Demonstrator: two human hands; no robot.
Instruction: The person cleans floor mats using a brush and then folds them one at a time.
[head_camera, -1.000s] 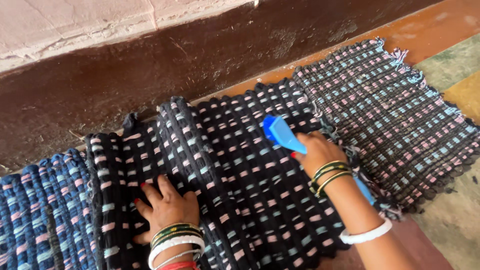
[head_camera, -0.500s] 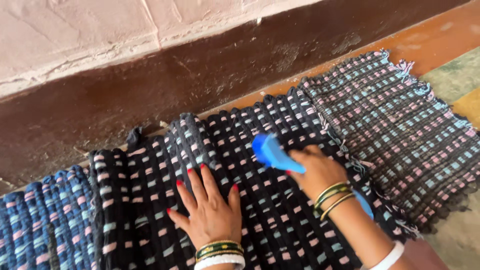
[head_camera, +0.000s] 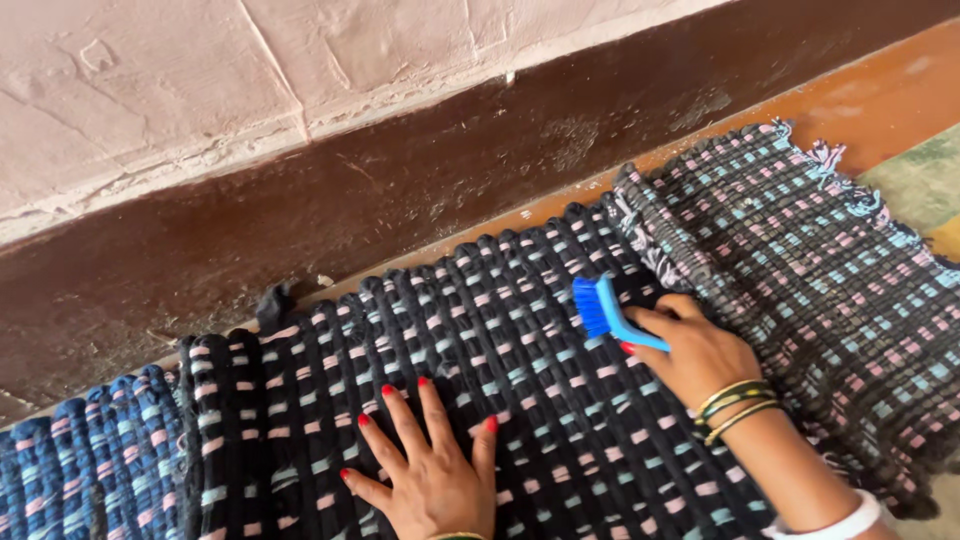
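Along the brown wall base (head_camera: 300, 230) we see woven rugs on the floor. Our left hand (head_camera: 430, 470) lies flat, fingers spread, on the black rug (head_camera: 480, 330). Our right hand (head_camera: 695, 352) is closed around a blue brush (head_camera: 600, 312), its bristles near the black rug's right edge, beside the grey rug (head_camera: 820, 260).

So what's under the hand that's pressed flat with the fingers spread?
Under the left hand lies the black woven mat with pink and pale blue flecks. The palm hides the weave beneath it, and the mat covers the floor below. The right hand holds a blue brush nearby.
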